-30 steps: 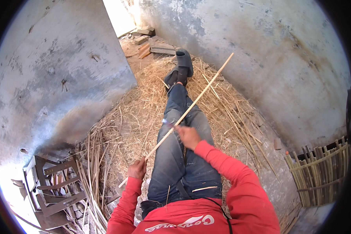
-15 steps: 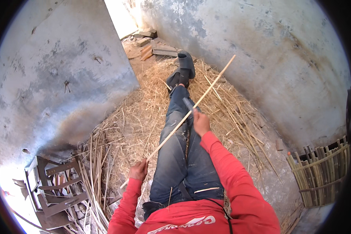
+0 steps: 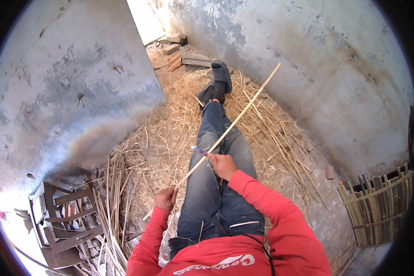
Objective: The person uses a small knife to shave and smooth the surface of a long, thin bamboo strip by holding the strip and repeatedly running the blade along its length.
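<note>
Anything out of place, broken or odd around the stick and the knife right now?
Nothing stands out. The left hand grips the long pale stick near its lower end; the right hand holds a small knife against it above the jeans. The stick looks straight and whole. Straw shavings litter the floor.

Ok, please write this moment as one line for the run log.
left hand: grips lower end of long stick | right hand: holds knife against stick | seated on straw, legs out

Long cane [image 3: 234, 120] in left hand [image 3: 165, 198], knife [image 3: 199, 150] in right hand [image 3: 221, 164], over straw [image 3: 170, 138]
</note>
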`<state>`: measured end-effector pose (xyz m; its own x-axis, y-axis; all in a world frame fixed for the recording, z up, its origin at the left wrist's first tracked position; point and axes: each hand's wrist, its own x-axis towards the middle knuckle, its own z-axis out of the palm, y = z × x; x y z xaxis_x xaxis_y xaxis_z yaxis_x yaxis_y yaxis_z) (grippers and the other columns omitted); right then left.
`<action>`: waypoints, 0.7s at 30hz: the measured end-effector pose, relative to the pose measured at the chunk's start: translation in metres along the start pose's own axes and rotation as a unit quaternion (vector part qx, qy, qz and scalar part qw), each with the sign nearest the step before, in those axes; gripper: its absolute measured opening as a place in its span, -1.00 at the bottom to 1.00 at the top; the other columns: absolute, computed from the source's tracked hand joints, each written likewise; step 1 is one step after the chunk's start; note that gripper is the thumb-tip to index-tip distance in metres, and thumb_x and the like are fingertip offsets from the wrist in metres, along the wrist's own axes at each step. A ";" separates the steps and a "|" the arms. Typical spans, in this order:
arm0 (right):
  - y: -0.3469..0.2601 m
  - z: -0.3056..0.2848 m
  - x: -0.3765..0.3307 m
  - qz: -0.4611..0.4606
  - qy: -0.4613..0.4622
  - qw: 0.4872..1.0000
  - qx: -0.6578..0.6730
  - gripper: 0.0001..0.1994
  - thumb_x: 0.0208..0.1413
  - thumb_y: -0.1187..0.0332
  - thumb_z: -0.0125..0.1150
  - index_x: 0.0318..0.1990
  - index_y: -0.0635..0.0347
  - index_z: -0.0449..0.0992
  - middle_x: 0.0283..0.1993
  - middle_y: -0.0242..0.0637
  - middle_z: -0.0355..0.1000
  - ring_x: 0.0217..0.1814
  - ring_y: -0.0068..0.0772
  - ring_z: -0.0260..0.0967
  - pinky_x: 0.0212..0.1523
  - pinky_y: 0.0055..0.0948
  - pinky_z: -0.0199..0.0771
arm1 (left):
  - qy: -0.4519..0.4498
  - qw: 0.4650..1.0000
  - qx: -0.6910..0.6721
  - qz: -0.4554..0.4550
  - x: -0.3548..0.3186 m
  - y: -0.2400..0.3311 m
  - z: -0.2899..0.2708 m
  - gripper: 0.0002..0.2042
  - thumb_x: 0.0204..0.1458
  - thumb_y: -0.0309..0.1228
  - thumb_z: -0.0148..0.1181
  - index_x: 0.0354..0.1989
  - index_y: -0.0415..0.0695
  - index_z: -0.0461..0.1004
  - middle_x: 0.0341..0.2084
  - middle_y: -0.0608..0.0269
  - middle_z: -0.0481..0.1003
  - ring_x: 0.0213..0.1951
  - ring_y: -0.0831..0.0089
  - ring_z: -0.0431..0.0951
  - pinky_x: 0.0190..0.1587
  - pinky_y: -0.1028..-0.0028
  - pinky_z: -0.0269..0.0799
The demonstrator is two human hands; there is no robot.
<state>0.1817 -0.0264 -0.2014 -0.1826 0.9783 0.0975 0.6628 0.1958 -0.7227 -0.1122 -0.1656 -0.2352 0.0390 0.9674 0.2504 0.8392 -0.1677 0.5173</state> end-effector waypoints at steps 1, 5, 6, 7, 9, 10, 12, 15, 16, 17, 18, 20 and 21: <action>-0.001 -0.007 0.002 0.000 0.001 1.000 0.002 -0.47 0.41 -0.01 -0.04 -0.40 0.28 0.59 -0.44 0.17 0.48 -0.39 0.26 0.45 -0.32 0.05 0.41 | 0.000 1.000 0.002 0.001 0.002 0.000 -0.002 -0.82 0.19 -0.28 0.28 -0.10 -0.02 0.66 -0.57 0.07 0.52 -0.58 0.03 0.54 -0.48 0.13 0.44; 0.030 -0.055 0.042 0.089 0.100 0.988 0.075 -0.42 0.43 -0.03 -0.08 -0.40 0.34 0.58 -0.46 0.19 0.47 -0.39 0.31 0.45 -0.32 0.08 0.43 | -0.037 0.995 -0.092 -0.028 0.010 0.024 -0.006 -0.82 0.21 -0.32 0.27 -0.13 -0.12 0.66 -0.63 0.00 0.48 -0.61 0.08 0.52 -0.48 0.22 0.40; 0.036 -0.062 0.046 0.089 0.134 0.986 0.052 -0.42 0.43 -0.02 -0.08 -0.41 0.34 0.58 -0.47 0.19 0.47 -0.40 0.31 0.45 -0.32 0.08 0.43 | -0.039 0.989 -0.133 -0.057 0.016 0.035 -0.006 -0.82 0.21 -0.33 0.27 -0.14 -0.14 0.66 -0.65 -0.02 0.47 -0.62 0.10 0.51 -0.49 0.24 0.39; 0.032 -0.046 0.037 0.011 0.084 0.995 0.046 -0.42 0.43 -0.02 -0.07 -0.42 0.33 0.58 -0.48 0.18 0.47 -0.39 0.30 0.46 -0.32 0.08 0.43 | -0.031 0.988 -0.137 -0.062 0.020 0.042 -0.004 -0.81 0.21 -0.33 0.27 -0.16 -0.17 0.68 -0.67 -0.03 0.47 -0.65 0.14 0.47 -0.50 0.27 0.38; 0.007 -0.008 0.003 -0.072 -0.034 0.995 0.057 -0.49 0.41 0.03 -0.02 -0.38 0.31 0.60 -0.48 0.17 0.47 -0.38 0.27 0.47 -0.35 0.01 0.44 | -0.016 0.986 -0.150 -0.070 0.018 0.043 -0.005 -0.83 0.20 -0.35 0.28 -0.20 -0.20 0.67 -0.69 0.00 0.45 -0.67 0.29 0.41 -0.52 0.32 0.35; -0.007 -0.014 0.003 -0.075 -0.032 0.995 0.062 -0.49 0.41 0.03 -0.02 -0.38 0.31 0.60 -0.48 0.17 0.47 -0.38 0.27 0.47 -0.35 0.01 0.44 | 0.001 0.984 -0.164 -0.071 0.022 0.043 -0.007 -0.84 0.19 -0.38 0.30 -0.25 -0.22 0.67 -0.71 0.02 0.43 -0.69 0.44 0.35 -0.54 0.38 0.31; -0.020 -0.030 0.005 -0.037 -0.049 0.988 0.140 -0.56 0.41 0.08 0.02 -0.30 0.30 0.60 -0.48 0.16 0.46 -0.45 0.19 0.47 -0.36 -0.05 0.42 | -0.022 0.981 -0.160 -0.103 0.033 0.061 -0.024 -0.81 0.21 -0.37 0.30 -0.26 -0.28 0.66 -0.72 0.14 0.42 -0.65 0.55 0.32 -0.53 0.43 0.29; -0.025 -0.070 0.027 0.091 0.058 0.926 0.361 -0.57 0.41 0.12 0.10 -0.52 0.16 0.42 -0.62 -0.47 0.33 -0.53 -0.66 0.28 -0.48 -0.48 0.27 | -0.036 0.956 -0.253 -0.141 0.047 0.083 -0.030 -0.74 0.28 -0.35 0.24 -0.24 -0.36 0.64 -0.67 0.43 0.44 -0.57 0.70 0.31 -0.50 0.54 0.24; -0.040 -0.084 0.029 0.133 0.088 0.905 0.393 -0.60 0.40 0.16 0.14 -0.51 0.11 0.40 -0.58 -0.58 0.31 -0.49 -0.76 0.27 -0.48 -0.56 0.24 | -0.035 0.957 -0.252 -0.139 0.055 0.093 -0.030 -0.74 0.28 -0.35 0.24 -0.24 -0.36 0.64 -0.67 0.43 0.44 -0.57 0.70 0.31 -0.50 0.54 0.24; -0.051 -0.085 0.030 0.129 0.089 0.905 0.395 -0.60 0.40 0.16 0.14 -0.51 0.11 0.40 -0.58 -0.58 0.31 -0.49 -0.76 0.27 -0.48 -0.56 0.24 | -0.009 0.930 -0.338 -0.145 0.062 0.106 -0.029 -0.74 0.30 -0.35 0.21 -0.22 -0.36 0.65 -0.66 0.43 0.45 -0.57 0.72 0.30 -0.50 0.56 0.23; -0.063 -0.081 0.030 0.055 0.114 0.900 0.417 -0.68 0.37 0.22 0.20 -0.44 0.15 0.40 -0.47 -0.51 0.40 -0.42 -0.76 0.32 -0.42 -0.58 0.32 | 0.016 0.895 -0.420 -0.149 0.069 0.119 -0.029 -0.73 0.32 -0.35 0.18 -0.21 -0.36 0.66 -0.65 0.43 0.46 -0.58 0.73 0.29 -0.50 0.58 0.23; -0.090 -0.079 0.027 -0.021 0.141 0.888 0.436 -0.75 0.33 0.28 0.25 -0.36 0.19 0.41 -0.36 -0.45 0.49 -0.34 -0.75 0.37 -0.36 -0.60 0.40 | -0.018 0.879 -0.450 -0.156 0.086 0.145 -0.027 -0.72 0.35 -0.35 0.13 -0.08 -0.35 0.63 -0.60 0.41 0.48 -0.59 0.72 0.28 -0.45 0.63 0.24; -0.107 -0.080 0.023 -0.008 0.135 0.857 0.498 -0.80 0.29 0.35 0.29 -0.29 0.23 0.41 -0.20 -0.34 0.51 -0.27 -0.70 0.42 -0.27 -0.58 0.48 | 0.009 0.859 -0.487 -0.157 0.093 0.160 -0.021 -0.71 0.37 -0.34 0.10 -0.04 -0.35 0.61 -0.56 0.41 0.49 -0.57 0.73 0.29 -0.43 0.62 0.25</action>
<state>0.1644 -0.0196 -0.0670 0.0774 0.9824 0.1703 -0.3112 0.1860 -0.9319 0.0147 -0.1065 -0.1121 -0.1222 0.9923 -0.0184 -0.0444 0.0131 0.9989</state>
